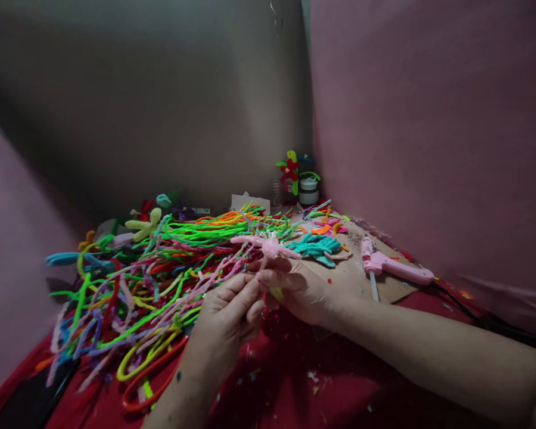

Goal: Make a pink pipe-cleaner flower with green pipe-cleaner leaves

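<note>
My left hand (230,313) and my right hand (297,289) meet at the middle of the table, both pinched on the stem of a pink pipe-cleaner flower (268,245) that stands up just above my fingers. The flower's petals spread out sideways. A yellow-green bit shows between my right fingers. A big loose heap of coloured pipe cleaners (152,280) lies to the left of my hands, touching my left hand's side.
A pink glue gun (393,267) lies on a cardboard sheet (357,277) at the right. Teal pipe-cleaner pieces (317,247) sit behind my right hand. A small white jar (309,190) with finished flowers (292,170) stands in the far corner. Pink walls close both sides.
</note>
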Action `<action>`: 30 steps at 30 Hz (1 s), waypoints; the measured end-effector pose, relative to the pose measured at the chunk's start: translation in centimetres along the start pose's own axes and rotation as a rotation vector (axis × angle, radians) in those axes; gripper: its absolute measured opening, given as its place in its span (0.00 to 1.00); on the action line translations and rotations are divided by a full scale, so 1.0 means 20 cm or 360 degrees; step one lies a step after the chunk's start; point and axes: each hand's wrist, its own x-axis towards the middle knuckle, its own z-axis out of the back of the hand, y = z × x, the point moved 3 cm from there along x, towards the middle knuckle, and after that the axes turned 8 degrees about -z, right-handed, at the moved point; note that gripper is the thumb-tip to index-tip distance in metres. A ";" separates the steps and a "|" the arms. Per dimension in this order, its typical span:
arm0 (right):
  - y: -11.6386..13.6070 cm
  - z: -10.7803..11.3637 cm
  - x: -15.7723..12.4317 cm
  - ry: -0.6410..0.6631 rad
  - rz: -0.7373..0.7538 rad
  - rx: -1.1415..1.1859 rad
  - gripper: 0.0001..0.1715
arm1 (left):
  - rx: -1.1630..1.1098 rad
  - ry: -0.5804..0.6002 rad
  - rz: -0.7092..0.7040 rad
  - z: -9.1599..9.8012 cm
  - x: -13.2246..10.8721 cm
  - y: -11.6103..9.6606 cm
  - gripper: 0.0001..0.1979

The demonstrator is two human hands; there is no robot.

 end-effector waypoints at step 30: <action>0.02 -0.02 0.00 -0.0288 0.0254 -0.0151 0.12 | 0.2127 -0.0279 -0.1180 0.04 0.00 0.02 0.08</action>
